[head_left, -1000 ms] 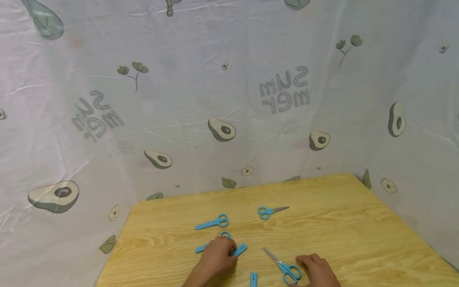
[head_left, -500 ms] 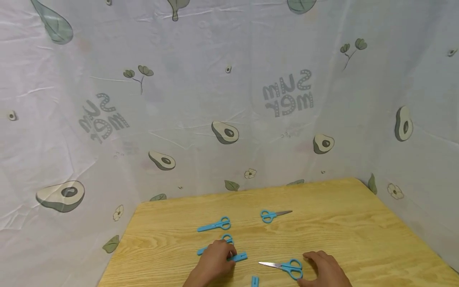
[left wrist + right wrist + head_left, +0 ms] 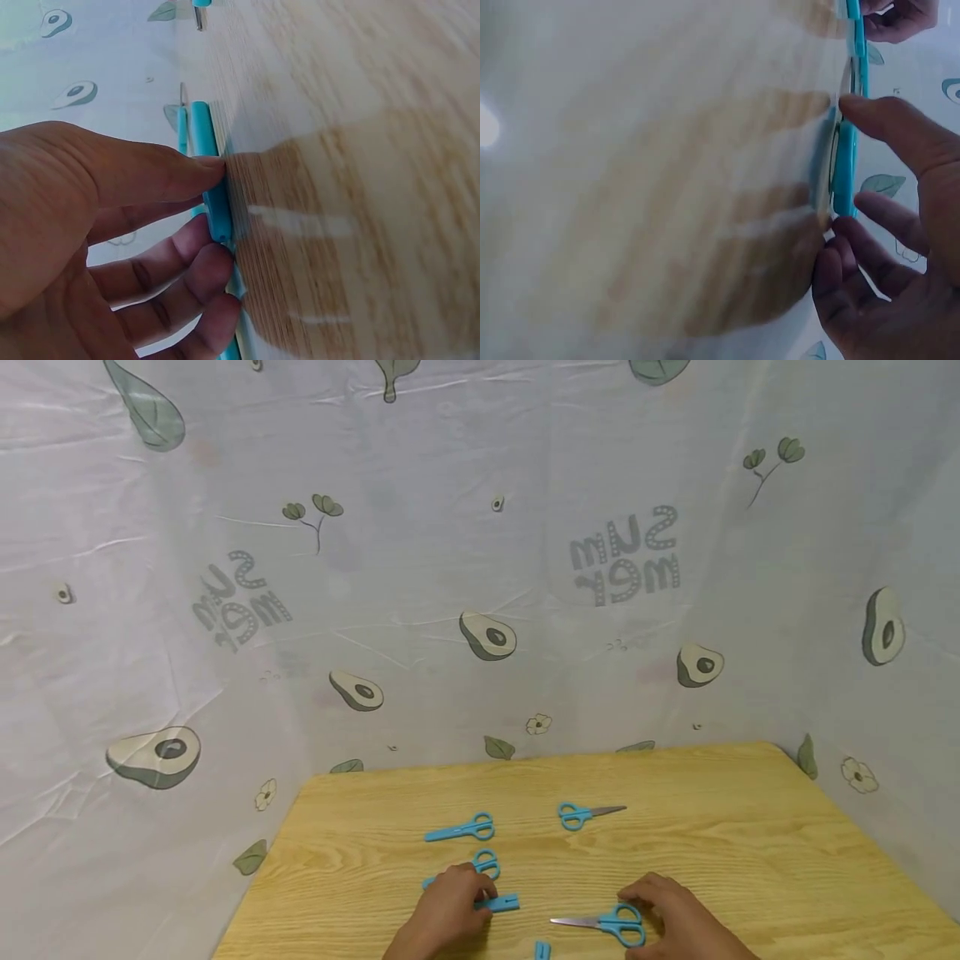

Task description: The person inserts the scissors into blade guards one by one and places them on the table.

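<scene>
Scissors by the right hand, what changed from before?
The near scissors swung round: the blades pointed away and left, now they point left. The blue cap, pinched by the left hand, turned more sideways. The right hand stays beside the handles; the bare far scissors stayed put.

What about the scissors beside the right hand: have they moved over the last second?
Yes: the scissors have turned counterclockwise. Their blades, earlier angled toward the table's far edge, now lie roughly parallel to it.
</scene>
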Available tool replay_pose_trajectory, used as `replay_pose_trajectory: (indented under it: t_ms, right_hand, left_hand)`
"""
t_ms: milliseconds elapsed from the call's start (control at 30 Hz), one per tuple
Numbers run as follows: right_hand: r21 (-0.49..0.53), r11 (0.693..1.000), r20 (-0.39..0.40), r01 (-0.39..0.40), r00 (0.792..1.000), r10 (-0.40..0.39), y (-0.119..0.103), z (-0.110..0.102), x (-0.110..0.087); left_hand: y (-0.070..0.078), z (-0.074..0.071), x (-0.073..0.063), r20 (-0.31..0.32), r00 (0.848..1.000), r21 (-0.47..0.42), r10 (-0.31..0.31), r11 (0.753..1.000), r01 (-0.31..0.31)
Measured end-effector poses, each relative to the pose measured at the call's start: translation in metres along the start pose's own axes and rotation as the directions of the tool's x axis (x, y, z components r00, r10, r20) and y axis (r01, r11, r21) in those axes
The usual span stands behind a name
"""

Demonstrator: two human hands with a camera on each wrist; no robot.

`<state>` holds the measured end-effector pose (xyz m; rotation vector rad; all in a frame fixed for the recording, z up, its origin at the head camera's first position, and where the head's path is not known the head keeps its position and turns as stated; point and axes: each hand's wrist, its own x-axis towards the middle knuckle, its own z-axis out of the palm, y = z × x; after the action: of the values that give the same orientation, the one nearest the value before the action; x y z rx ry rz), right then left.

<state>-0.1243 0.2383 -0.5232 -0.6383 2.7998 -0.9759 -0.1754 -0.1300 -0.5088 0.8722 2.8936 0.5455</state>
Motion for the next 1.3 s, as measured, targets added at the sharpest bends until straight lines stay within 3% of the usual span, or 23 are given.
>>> replay_pose_trajectory:
  t_ms: [200,400,667,900,1067,1300]
  right_hand:
    - [0.162,0.986,0.091,0.031,0.995,-0.046,0.005,-0.005,0.008]
    - [0.148,0.984,0.132,0.098,0.984,-0.118,0.008,-0.01,0.015]
    - [0.181,0.974,0.16,0.134,0.973,-0.164,0.014,-0.01,0.025]
    - [0.142,0.952,0.137,0.272,0.947,-0.291,0.018,-0.006,0.034]
    - [0.123,0.961,0.157,0.246,0.952,-0.263,0.014,-0.01,0.04]
    - [0.113,0.967,0.148,0.228,0.959,-0.243,0.01,-0.011,0.045]
  left_hand:
    - [-0.004,0.003,0.001,0.011,1.0,-0.043,0.011,0.999,-0.01]
    - [-0.008,0.007,0.005,-0.02,0.997,-0.07,0.072,0.995,-0.073]
    - [-0.006,0.008,0.005,0.0,1.0,-0.122,0.023,0.992,-0.022]
    - [-0.008,0.012,0.008,0.014,0.998,-0.113,0.054,0.992,-0.052]
    - [-0.007,0.013,0.011,0.02,0.997,-0.095,0.08,0.992,-0.078]
    - [-0.002,0.008,0.014,0.056,0.997,-0.087,0.058,0.995,-0.053]
